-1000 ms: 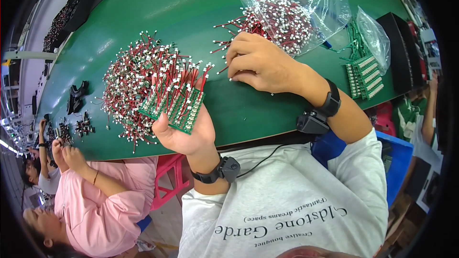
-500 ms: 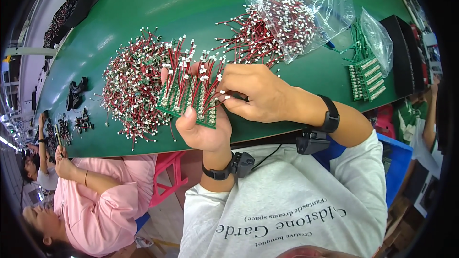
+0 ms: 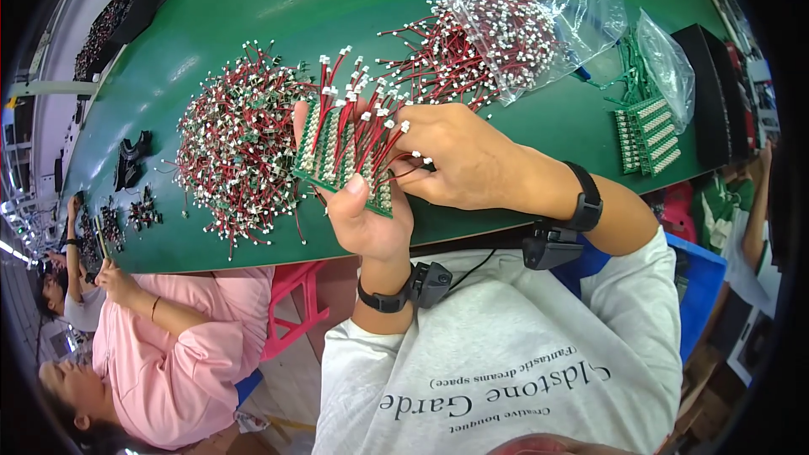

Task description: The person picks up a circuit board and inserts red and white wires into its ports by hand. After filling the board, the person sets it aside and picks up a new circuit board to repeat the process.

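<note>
My left hand [image 3: 371,217] grips a green circuit board panel [image 3: 324,164] by its edges, thumb along the near side. The panel is tilted above the table, with rows of small white sockets. Many red-and-black wire leads with white plugs stand up from it. At the panel's right edge my right hand [image 3: 459,156] pinches a wire lead [image 3: 410,157], its fingertips partly hidden by the wires and the hand itself. Left of the panel is a large heap of wired small boards [image 3: 240,147].
Loose wire leads [image 3: 438,55] spill from a clear plastic bag [image 3: 581,0] at the far side of the green table [image 3: 337,0]. More board panels [image 3: 649,136] lie at right by a black box [image 3: 712,93]. A co-worker in pink [image 3: 185,345] sits at left, near small black parts [image 3: 131,164].
The panel has moved slightly right and tilted more in my left hand. My right hand has shifted a little to the right, still at the panel's right edge.
</note>
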